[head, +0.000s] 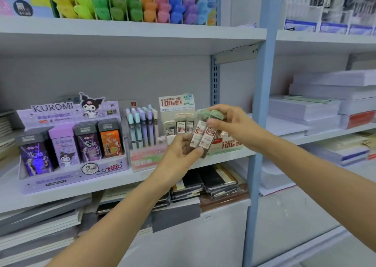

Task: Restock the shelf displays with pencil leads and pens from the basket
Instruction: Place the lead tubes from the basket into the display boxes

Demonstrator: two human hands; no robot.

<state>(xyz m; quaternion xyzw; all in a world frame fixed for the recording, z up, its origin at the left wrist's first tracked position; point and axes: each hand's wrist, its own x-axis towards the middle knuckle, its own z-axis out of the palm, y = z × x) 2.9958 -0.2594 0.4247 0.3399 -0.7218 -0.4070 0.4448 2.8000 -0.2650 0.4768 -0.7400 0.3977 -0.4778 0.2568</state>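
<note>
Two pencil lead cases (203, 133) with green caps and red-and-white labels are held side by side in front of the middle shelf (122, 178). My right hand (234, 122) pinches their tops. My left hand (181, 154) grips them from below. Behind them stands a white lead display box (177, 112) with several cream-capped cases. To its left is a pen display (142, 128) of pastel pens. A purple Kuromi lead display (69, 144) sits further left. The basket is out of view.
A blue shelf upright (262, 104) stands just right of the hands. Coloured highlighters (132, 2) fill the upper shelf. Notebooks (203, 183) are stacked on the lower shelf. Paper reams (325, 104) lie on the right-hand shelves.
</note>
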